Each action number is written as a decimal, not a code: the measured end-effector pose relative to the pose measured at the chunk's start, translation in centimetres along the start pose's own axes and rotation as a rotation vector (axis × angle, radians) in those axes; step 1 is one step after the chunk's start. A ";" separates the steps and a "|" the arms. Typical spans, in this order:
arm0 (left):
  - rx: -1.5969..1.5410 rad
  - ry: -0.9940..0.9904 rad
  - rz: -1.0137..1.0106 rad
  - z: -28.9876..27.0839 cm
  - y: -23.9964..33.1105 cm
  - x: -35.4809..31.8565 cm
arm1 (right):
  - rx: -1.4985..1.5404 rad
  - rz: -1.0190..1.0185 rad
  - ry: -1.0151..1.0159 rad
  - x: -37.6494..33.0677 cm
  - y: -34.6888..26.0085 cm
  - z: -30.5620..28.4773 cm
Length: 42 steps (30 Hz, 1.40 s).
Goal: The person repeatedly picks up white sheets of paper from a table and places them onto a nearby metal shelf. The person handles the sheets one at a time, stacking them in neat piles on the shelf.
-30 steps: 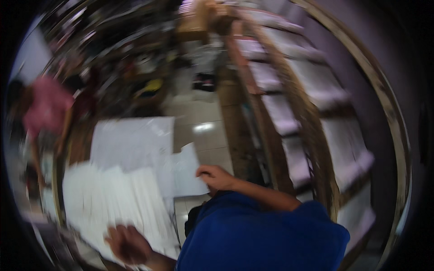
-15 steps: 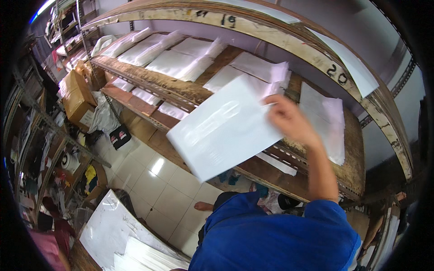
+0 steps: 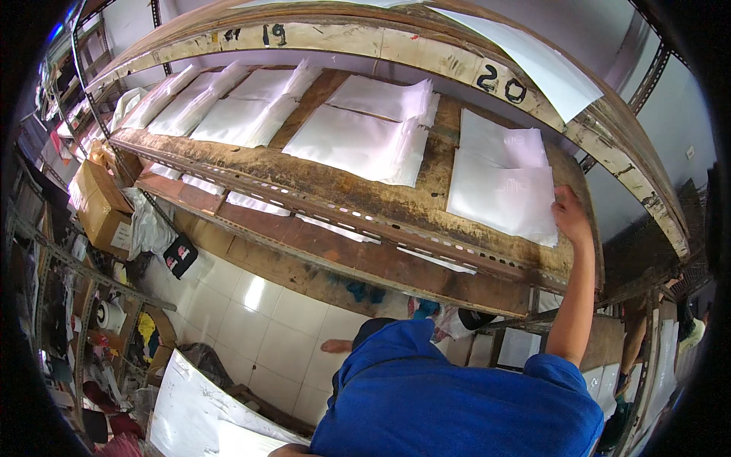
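Note:
My right hand (image 3: pixel 571 215) reaches up to a worn wooden shelf (image 3: pixel 358 199) and rests on the right edge of a white flat packet (image 3: pixel 502 194). The packet lies on top of a pile of the same packets, and my fingers still grip its edge. More white piles (image 3: pixel 358 141) lie further left along the shelf. Only a sliver of my left hand (image 3: pixel 287 451) shows at the bottom edge, beside white sheets (image 3: pixel 202 415) on a low surface. Its fingers are hidden. My blue shirt (image 3: pixel 457 400) fills the lower middle.
A second shelf board (image 3: pixel 396 34) runs above, and a lower rail with thin white packets (image 3: pixel 335 228) runs below. Cardboard boxes (image 3: pixel 99 206) and bags stand at the left on a white tiled floor (image 3: pixel 251 320). Cluttered racks line the left rim.
My right hand has carried the white packet from mid-air onto the right-hand pile on the shelf. One second ago I faced the sheet-covered table; the view has since swung to the shelf.

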<state>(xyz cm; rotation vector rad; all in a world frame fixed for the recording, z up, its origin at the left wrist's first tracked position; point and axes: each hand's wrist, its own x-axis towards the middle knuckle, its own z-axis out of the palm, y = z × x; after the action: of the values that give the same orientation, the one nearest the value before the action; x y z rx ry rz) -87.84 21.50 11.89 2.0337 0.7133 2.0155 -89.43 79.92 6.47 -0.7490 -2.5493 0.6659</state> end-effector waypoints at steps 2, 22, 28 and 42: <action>-0.001 0.015 0.025 -0.3 0.1 0.8 | -0.013 0.012 0.027 0.1 1.6 -0.1; 1.058 1.352 -0.672 8.7 7.1 -10.4 | -0.026 -0.718 -0.294 0.0 -19.9 10.7; 1.333 1.913 -0.878 14.6 7.5 -10.9 | 0.403 -0.989 -1.108 -13.8 -36.8 29.0; 2.150 2.217 -1.888 17.3 15.1 -26.6 | 0.213 -1.489 -1.631 -29.8 -47.5 39.7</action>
<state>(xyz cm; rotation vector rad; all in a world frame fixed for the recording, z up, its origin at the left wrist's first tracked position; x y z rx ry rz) -66.82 -0.43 -5.71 1.7561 -2.0491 -0.1667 -104.54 14.21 -6.92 2.4697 -2.7783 0.9864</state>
